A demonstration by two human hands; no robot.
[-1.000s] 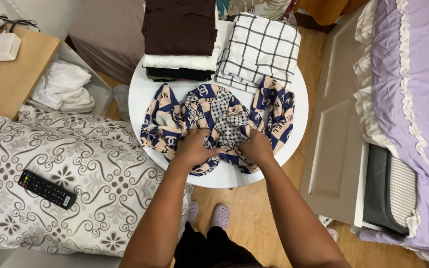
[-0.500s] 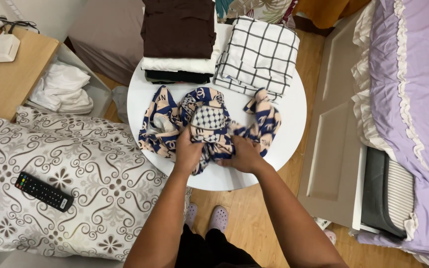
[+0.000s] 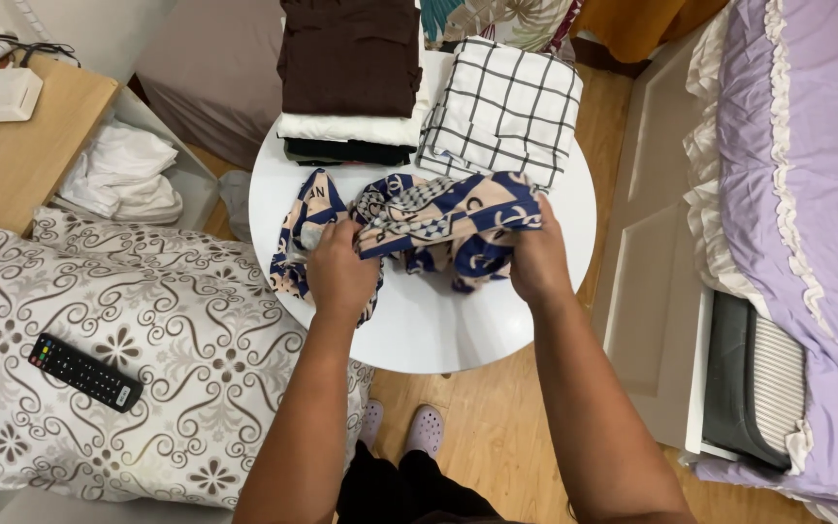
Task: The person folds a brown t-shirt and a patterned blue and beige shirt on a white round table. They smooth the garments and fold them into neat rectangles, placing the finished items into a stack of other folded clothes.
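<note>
Both hands pinch the blue, cream and peach patterned garment point(image 3: 438, 221) and now hold it lifted off the round white table point(image 3: 438, 330). The left hand point(image 3: 339, 274) is closed on a bunched edge at the garment's left; the right hand point(image 3: 538, 260) grips the right end, fingers curled over the cloth. Half a second ago the hands pressed the cloth low and close together on the tabletop; since then they have drawn apart and upward, so the fabric stretches between them in a loose band. That suggests the folding is being reset or a new fold opened. Beyond it lie a folded checked cloth point(image 3: 501, 107) and a stack topped by brown fabric point(image 3: 349, 53). A remote point(image 3: 84, 372) rests on the patterned pillow point(image 3: 147, 320) to the left.
</note>
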